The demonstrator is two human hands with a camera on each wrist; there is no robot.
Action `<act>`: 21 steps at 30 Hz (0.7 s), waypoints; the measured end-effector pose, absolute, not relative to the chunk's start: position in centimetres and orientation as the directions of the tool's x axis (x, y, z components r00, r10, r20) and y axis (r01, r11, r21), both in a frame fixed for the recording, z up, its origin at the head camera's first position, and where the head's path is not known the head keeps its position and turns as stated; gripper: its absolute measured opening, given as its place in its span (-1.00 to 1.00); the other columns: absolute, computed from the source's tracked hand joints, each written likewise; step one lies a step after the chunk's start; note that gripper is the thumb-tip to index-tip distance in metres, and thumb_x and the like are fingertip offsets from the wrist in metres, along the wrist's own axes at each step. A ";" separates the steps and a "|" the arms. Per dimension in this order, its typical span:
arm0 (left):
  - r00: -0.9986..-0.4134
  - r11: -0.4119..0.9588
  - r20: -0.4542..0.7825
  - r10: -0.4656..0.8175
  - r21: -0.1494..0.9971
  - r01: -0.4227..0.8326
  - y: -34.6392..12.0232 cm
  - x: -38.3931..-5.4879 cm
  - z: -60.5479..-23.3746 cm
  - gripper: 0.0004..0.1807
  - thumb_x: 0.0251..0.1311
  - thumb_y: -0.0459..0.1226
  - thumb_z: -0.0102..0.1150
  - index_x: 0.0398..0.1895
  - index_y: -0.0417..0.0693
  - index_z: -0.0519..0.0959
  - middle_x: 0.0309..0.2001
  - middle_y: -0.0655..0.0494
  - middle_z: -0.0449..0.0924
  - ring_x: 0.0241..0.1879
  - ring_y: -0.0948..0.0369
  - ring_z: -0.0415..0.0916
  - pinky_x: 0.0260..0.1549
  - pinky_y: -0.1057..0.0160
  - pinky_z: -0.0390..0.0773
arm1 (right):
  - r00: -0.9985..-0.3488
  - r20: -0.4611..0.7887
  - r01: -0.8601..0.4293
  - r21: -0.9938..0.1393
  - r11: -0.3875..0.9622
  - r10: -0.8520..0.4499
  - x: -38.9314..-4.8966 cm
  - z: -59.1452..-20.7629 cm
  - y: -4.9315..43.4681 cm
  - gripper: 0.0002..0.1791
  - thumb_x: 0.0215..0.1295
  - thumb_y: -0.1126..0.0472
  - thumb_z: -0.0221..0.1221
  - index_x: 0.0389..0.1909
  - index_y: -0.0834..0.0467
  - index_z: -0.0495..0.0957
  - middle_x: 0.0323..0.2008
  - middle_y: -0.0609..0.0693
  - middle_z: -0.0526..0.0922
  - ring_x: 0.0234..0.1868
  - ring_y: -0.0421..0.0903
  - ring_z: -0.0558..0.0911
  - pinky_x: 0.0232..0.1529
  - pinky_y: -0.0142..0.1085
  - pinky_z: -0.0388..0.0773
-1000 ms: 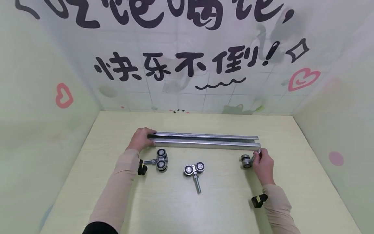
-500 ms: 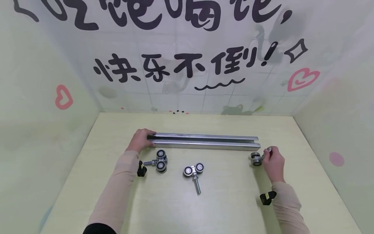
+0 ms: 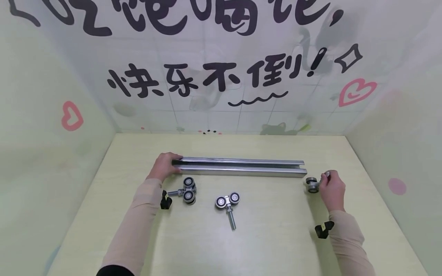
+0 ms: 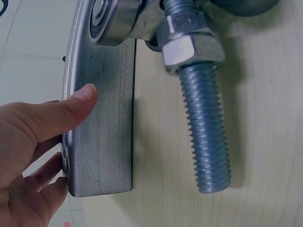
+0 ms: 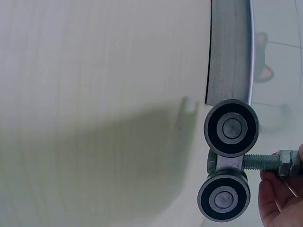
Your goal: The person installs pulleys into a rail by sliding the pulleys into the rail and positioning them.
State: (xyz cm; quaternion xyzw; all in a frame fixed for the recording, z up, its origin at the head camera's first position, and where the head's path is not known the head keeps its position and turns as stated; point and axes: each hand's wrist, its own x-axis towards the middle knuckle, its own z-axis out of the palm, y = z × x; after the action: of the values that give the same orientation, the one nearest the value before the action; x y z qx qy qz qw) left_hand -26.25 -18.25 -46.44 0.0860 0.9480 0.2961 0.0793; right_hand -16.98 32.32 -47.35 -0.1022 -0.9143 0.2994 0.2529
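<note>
Dressed in beige and black

The left sleeve [image 3: 131, 226] and right sleeve [image 3: 349, 243] were beige and wrinkled, with black fabric [image 3: 115, 271] farther up the left arm. Small, blocky black devices [image 3: 165, 202] sat at both wrists.

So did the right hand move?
Yes: the right hand has moved right, closer to the table's right edge and farther from the rail.

- In the head view, the left grip [image 3: 163, 167] partly hid the left end of the rail [image 3: 239, 171].
- There, the right grip [image 3: 333, 190] covered most of the bolt [image 5: 262, 162] on the held roller [image 5: 229, 163].
- The left wrist view's top edge cut off part of the left roller [image 3: 188, 190].
- The right wrist view's right edge cropped the right grip.
- The head view's top edge clipped the upper lettering [image 3: 238, 15].
</note>
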 end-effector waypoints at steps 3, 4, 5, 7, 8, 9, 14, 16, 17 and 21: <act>-0.974 0.811 -0.106 0.202 0.576 0.105 -18.3 -26.3 -46.5 -0.35 -0.27 -0.38 0.41 0.05 -0.25 0.47 0.09 -0.28 0.42 0.11 -0.20 0.29 0.17 -0.11 0.20 | -0.848 0.396 0.050 -0.602 0.797 0.353 -17.3 -47.1 32.7 -0.90 0.21 0.44 -0.02 -0.30 0.44 0.37 -0.40 0.39 0.54 -0.40 0.25 0.55 -0.40 0.03 0.50; -0.974 0.811 -0.107 0.199 0.576 0.103 -18.3 -26.3 -46.5 -0.35 -0.27 -0.38 0.41 0.05 -0.25 0.47 0.09 -0.28 0.41 0.12 -0.20 0.28 0.17 -0.10 0.20 | -0.846 0.398 0.051 -0.601 0.797 0.355 -17.4 -47.0 32.8 -0.90 0.21 0.44 -0.02 -0.31 0.44 0.37 -0.40 0.39 0.54 -0.40 0.25 0.54 -0.40 0.02 0.50; -0.975 0.811 -0.106 0.198 0.576 0.102 -18.3 -26.3 -46.5 -0.35 -0.27 -0.38 0.41 0.05 -0.25 0.47 0.09 -0.28 0.41 0.12 -0.20 0.28 0.17 -0.11 0.20 | -0.845 0.401 0.050 -0.599 0.799 0.353 -17.5 -46.9 32.8 -0.89 0.22 0.44 -0.03 -0.30 0.44 0.36 -0.41 0.39 0.53 -0.41 0.25 0.54 -0.40 0.02 0.49; -0.976 0.810 -0.103 0.193 0.578 0.099 -18.3 -26.3 -46.5 -0.35 -0.27 -0.38 0.41 0.05 -0.25 0.47 0.09 -0.28 0.42 0.12 -0.19 0.29 0.17 -0.10 0.20 | -0.845 0.407 0.043 -0.595 0.803 0.347 -17.8 -46.7 33.0 -0.89 0.22 0.44 -0.03 -0.30 0.45 0.36 -0.41 0.39 0.52 -0.41 0.25 0.54 -0.41 0.02 0.49; -0.976 0.811 -0.101 0.192 0.577 0.100 -18.2 -26.3 -46.5 -0.35 -0.27 -0.38 0.41 0.05 -0.25 0.47 0.09 -0.28 0.42 0.11 -0.19 0.29 0.17 -0.10 0.20 | -0.846 0.409 0.038 -0.593 0.804 0.342 -18.0 -46.7 33.0 -0.89 0.22 0.44 -0.03 -0.30 0.45 0.36 -0.41 0.40 0.52 -0.41 0.26 0.54 -0.41 0.02 0.49; -0.976 0.811 -0.099 0.193 0.577 0.102 -18.2 -26.3 -46.5 -0.35 -0.27 -0.38 0.41 0.05 -0.25 0.47 0.09 -0.29 0.42 0.11 -0.19 0.29 0.17 -0.10 0.20 | -0.847 0.412 0.034 -0.590 0.807 0.337 -18.1 -46.6 33.1 -0.89 0.22 0.44 -0.03 -0.30 0.46 0.36 -0.42 0.40 0.52 -0.41 0.25 0.53 -0.41 0.02 0.49; -0.977 0.812 -0.096 0.190 0.575 0.102 -18.2 -26.2 -46.4 -0.36 -0.27 -0.38 0.41 0.05 -0.25 0.47 0.08 -0.28 0.43 0.10 -0.19 0.30 0.16 -0.11 0.21 | -0.846 0.419 0.022 -0.591 0.807 0.330 -18.9 -46.7 33.2 -0.89 0.23 0.44 -0.03 -0.29 0.46 0.36 -0.41 0.39 0.51 -0.41 0.25 0.53 -0.40 0.00 0.49; -0.977 0.812 -0.100 0.190 0.575 0.099 -18.2 -26.1 -46.4 -0.36 -0.26 -0.38 0.40 0.05 -0.25 0.47 0.08 -0.27 0.43 0.11 -0.19 0.30 0.17 -0.10 0.20 | -0.847 0.417 0.019 -0.595 0.804 0.329 -19.3 -46.7 33.2 -0.88 0.23 0.44 -0.03 -0.29 0.46 0.36 -0.41 0.39 0.51 -0.40 0.25 0.53 -0.39 0.00 0.49; -0.977 0.812 -0.102 0.189 0.575 0.098 -18.2 -26.1 -46.4 -0.36 -0.26 -0.38 0.40 0.05 -0.25 0.47 0.08 -0.27 0.43 0.11 -0.19 0.29 0.17 -0.10 0.20 | -0.848 0.418 0.017 -0.594 0.804 0.327 -19.5 -46.7 33.3 -0.88 0.24 0.44 -0.04 -0.28 0.46 0.36 -0.40 0.39 0.51 -0.40 0.25 0.53 -0.39 -0.01 0.49; -0.976 0.811 -0.102 0.190 0.577 0.098 -18.1 -26.1 -46.4 -0.36 -0.26 -0.38 0.40 0.05 -0.25 0.48 0.08 -0.27 0.43 0.11 -0.18 0.30 0.17 -0.09 0.20 | -0.848 0.423 0.009 -0.593 0.805 0.320 -20.2 -46.4 33.3 -0.87 0.24 0.44 -0.04 -0.28 0.47 0.36 -0.41 0.38 0.51 -0.41 0.23 0.53 -0.44 -0.10 0.47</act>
State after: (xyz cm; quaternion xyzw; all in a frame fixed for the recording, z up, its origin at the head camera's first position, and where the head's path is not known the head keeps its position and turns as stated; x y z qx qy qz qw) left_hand -26.07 -18.10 -46.42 0.0759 0.9484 0.2980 0.0777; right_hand -20.17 33.29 -46.42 -0.0901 -0.9135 0.2989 0.2608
